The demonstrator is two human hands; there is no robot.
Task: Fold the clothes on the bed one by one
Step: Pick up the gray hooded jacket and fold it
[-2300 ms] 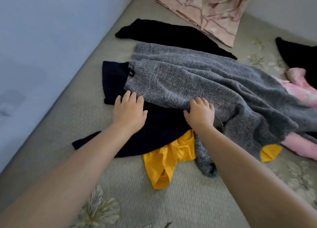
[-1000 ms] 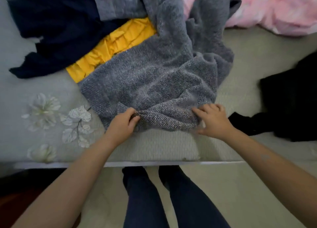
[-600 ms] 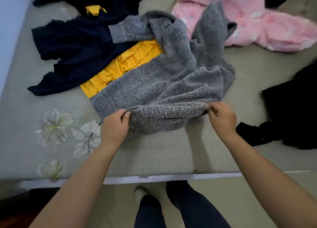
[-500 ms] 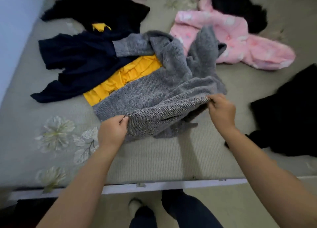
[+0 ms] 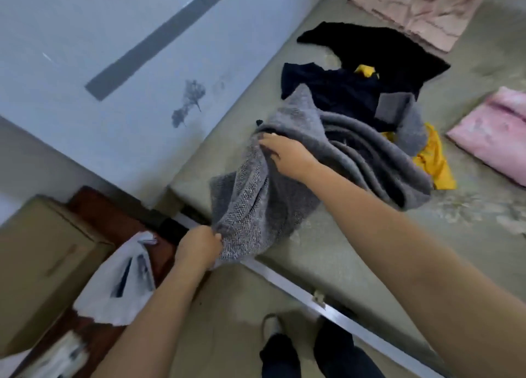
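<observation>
A grey knit sweater (image 5: 336,161) lies bunched near the corner of the bed (image 5: 370,249). My left hand (image 5: 200,245) grips its lower edge at the bed's edge, fingers curled into the knit. My right hand (image 5: 284,153) holds the fabric higher up, thumb and fingers around a fold. Behind the sweater lie a navy garment (image 5: 330,90), a yellow garment (image 5: 435,161) and a black garment (image 5: 381,50).
A pink fleece garment (image 5: 492,138) lies at the right, a beige-pink cloth (image 5: 421,8) at the top. Off the bed's left corner stand a cardboard box (image 5: 42,264) and a white plastic bag (image 5: 119,286). The wall (image 5: 113,64) borders the bed's left side. My legs (image 5: 318,355) show below.
The view has swung left and tilted. I have carried the sweater's gripped edge toward the bed's left corner, with my hands now one above the other instead of side by side.
</observation>
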